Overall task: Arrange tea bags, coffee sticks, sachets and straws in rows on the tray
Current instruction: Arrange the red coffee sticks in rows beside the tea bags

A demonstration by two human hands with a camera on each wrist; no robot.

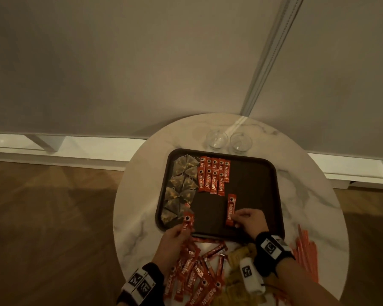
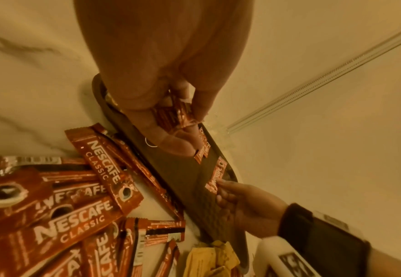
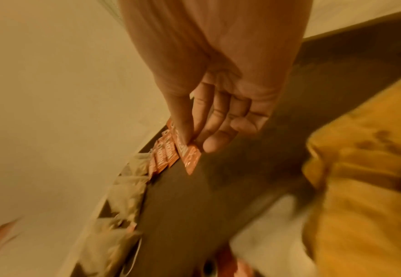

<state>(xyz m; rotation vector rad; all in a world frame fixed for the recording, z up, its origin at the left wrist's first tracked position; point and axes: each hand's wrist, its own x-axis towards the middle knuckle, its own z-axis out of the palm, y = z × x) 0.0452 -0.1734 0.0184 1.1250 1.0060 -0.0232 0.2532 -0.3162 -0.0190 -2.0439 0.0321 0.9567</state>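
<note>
A dark brown tray [image 1: 252, 184] lies on a round marble table. Pyramid tea bags [image 1: 181, 186] run down its left side, and red coffee sticks [image 1: 212, 175] lie in rows at its far end. My right hand [image 1: 239, 219] pinches the near end of one coffee stick [image 1: 230, 209] lying on the middle of the tray; the right wrist view shows the pinch [image 3: 189, 159]. My left hand [image 1: 182, 230] holds another coffee stick [image 1: 187, 221] upright over the tray's near left corner, with fingers curled round it [image 2: 173, 116].
A loose pile of coffee sticks [image 1: 197, 272] lies between the tray and the table's near edge. Yellow sachets [image 1: 237, 259] sit beside it, and orange straws [image 1: 305, 252] lie to the right. Two glass cups [image 1: 217, 139] stand behind the tray by the wall.
</note>
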